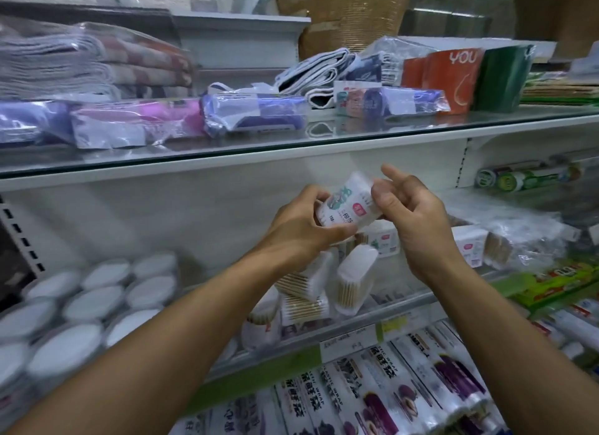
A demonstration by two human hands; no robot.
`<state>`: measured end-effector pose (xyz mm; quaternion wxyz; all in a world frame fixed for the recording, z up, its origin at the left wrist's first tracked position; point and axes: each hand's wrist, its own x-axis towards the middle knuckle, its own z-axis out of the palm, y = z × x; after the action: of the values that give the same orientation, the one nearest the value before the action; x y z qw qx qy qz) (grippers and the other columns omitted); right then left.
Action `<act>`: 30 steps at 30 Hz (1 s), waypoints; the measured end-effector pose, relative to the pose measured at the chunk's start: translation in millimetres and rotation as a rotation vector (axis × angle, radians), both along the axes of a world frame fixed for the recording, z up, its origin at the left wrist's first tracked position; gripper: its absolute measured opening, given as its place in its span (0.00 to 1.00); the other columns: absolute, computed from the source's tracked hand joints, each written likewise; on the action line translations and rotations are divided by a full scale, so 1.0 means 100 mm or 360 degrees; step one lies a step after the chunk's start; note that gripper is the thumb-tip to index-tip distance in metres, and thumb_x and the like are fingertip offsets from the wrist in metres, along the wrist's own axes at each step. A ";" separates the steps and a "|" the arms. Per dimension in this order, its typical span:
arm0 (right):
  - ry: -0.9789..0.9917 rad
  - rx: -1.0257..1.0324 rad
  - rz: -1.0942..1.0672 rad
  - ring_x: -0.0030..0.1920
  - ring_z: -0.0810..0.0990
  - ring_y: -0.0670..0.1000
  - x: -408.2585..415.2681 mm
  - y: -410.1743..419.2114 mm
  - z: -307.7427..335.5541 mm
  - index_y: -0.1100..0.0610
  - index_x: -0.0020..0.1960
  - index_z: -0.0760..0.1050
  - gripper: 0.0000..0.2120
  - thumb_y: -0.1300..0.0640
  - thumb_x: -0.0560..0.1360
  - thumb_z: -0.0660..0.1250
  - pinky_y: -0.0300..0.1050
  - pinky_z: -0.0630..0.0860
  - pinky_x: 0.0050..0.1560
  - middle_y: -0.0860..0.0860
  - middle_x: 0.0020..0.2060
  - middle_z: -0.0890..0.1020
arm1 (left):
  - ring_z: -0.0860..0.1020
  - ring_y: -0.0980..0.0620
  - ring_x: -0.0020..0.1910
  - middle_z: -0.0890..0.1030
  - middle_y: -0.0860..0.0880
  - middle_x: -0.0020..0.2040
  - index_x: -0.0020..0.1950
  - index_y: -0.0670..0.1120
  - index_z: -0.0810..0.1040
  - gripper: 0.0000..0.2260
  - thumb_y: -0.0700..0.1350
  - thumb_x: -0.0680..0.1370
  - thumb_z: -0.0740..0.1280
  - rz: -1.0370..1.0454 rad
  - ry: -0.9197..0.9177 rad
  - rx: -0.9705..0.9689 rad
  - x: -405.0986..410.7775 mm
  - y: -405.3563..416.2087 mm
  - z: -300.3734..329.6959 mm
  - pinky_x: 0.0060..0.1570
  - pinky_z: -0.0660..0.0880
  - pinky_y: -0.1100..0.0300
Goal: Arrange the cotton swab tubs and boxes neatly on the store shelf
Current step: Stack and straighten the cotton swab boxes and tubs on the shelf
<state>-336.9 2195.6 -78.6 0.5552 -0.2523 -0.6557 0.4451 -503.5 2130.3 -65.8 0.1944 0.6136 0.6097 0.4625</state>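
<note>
Your left hand [301,227] and your right hand [411,214] hold one cotton swab box [348,201] up in the air, in front of the middle shelf [372,314]. Your left fingers wrap around its bottom end. Your right hand touches its top end, with the pointing finger sticking out. The box looks light, hard and a bit slippery, so hold it by its flat sides. Under it, more boxes [324,285] lie tipped over. The round tubs [97,301] sit to the left.

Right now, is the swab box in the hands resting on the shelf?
No: the swab box is held up in the air between the left hand and right hand, above the loose boxes on the shelf.
</note>
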 end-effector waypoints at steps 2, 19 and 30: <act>0.0011 0.0019 0.0057 0.57 0.80 0.44 -0.12 -0.06 0.05 0.52 0.70 0.69 0.32 0.44 0.68 0.69 0.37 0.78 0.51 0.49 0.59 0.80 | 0.82 0.56 0.44 0.81 0.56 0.48 0.55 0.56 0.73 0.18 0.54 0.69 0.76 0.0052 0.0022 -0.0010 -0.09 -0.09 0.02 0.38 0.82 0.57; -0.0142 0.0106 0.0378 0.56 0.81 0.44 -1.27 -0.41 0.20 0.57 0.72 0.67 0.28 0.53 0.74 0.70 0.39 0.78 0.57 0.48 0.58 0.81 | 0.83 0.58 0.50 0.85 0.55 0.50 0.58 0.50 0.81 0.12 0.50 0.75 0.71 0.0311 0.0075 -0.0117 -1.03 -0.87 0.13 0.59 0.77 0.52; -0.0463 0.0255 0.0499 0.59 0.79 0.47 -1.64 -0.55 0.09 0.54 0.75 0.63 0.35 0.51 0.72 0.73 0.47 0.74 0.64 0.49 0.60 0.80 | 0.77 0.54 0.60 0.77 0.50 0.63 0.75 0.49 0.65 0.36 0.44 0.71 0.77 0.0328 0.0094 -0.0019 -1.34 -1.07 0.11 0.61 0.75 0.60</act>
<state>-501.0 2140.4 -69.2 0.3972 -0.1639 -0.7932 0.4315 -637.6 2022.9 -54.5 0.1315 0.5598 0.6778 0.4582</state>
